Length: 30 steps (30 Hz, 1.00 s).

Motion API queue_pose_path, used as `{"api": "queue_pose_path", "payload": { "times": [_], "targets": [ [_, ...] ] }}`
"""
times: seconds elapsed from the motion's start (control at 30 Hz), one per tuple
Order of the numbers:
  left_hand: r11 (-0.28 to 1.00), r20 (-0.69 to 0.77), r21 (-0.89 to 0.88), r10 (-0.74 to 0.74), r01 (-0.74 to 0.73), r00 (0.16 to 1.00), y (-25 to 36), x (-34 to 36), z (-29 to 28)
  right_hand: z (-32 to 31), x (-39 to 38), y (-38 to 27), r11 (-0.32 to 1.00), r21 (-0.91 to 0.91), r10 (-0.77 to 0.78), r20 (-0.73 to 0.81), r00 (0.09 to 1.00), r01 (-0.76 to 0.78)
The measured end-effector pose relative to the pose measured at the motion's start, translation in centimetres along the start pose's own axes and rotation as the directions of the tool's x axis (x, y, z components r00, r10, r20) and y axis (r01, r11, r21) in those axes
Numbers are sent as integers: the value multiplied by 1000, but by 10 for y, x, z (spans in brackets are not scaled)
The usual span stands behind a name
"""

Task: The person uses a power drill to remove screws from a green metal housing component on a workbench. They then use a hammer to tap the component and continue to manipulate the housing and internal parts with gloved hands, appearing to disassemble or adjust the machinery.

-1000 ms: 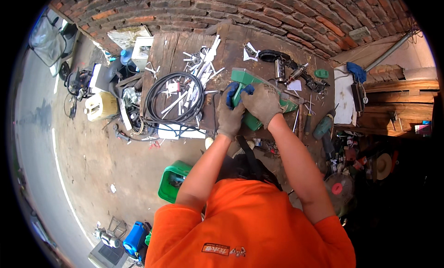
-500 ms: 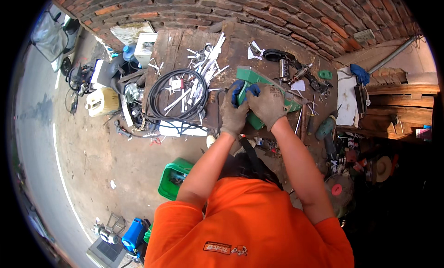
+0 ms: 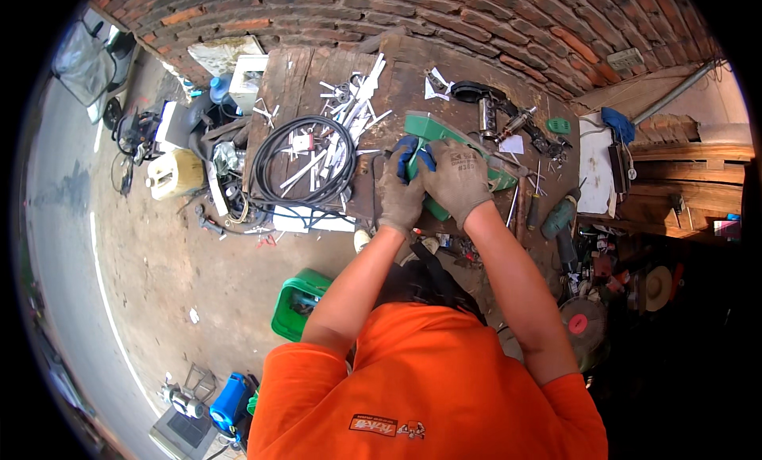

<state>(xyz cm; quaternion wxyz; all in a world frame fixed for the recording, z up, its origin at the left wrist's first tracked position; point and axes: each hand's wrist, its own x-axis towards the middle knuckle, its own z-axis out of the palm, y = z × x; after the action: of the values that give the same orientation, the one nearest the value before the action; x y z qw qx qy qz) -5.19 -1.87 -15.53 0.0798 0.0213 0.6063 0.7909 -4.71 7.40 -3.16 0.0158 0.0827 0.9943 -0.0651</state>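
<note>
My left hand (image 3: 399,192), in a grey work glove, has its fingers wrapped round a small blue-handled tool (image 3: 410,152); my right hand (image 3: 458,180), gloved too, lies flat w/ fingers closed over the long green plastic housing (image 3: 434,131), pinning it to the dark wooden table (image 3: 317,67). The housing lies slantwise mid-table, just right of the black coiled cable (image 3: 302,160).

To do this bit well, I reckon: keep the right palm pressing down so the housing can't skid, work the tool close to that hand, short strokes, wrist low (loose white offcuts (image 3: 349,95) near the coil could snag a sleeve). Can't tell what the tool tip touches, my gloves hide it.
</note>
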Motion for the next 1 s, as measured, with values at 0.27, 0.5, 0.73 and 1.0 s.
{"api": "queue_pose_path", "payload": {
  "times": [0.27,0.5,0.73,1.0],
  "targets": [
    [1000,-16,9,-20,20,1000,2,0,-1,3,0,9,957,236,147,94,985,-166],
    [1000,74,13,-29,28,997,10,1,-4,10,-6,0,990,87,112,-10,994,-111],
    [998,95,35,-53,50,994,22,3,-4,21,3,6,990,71,121,-26,992,-118],
    [995,43,86,-47,43,998,17,-2,0,3,-10,-1,999,18,-29,-26,999,29]
  ]
}}
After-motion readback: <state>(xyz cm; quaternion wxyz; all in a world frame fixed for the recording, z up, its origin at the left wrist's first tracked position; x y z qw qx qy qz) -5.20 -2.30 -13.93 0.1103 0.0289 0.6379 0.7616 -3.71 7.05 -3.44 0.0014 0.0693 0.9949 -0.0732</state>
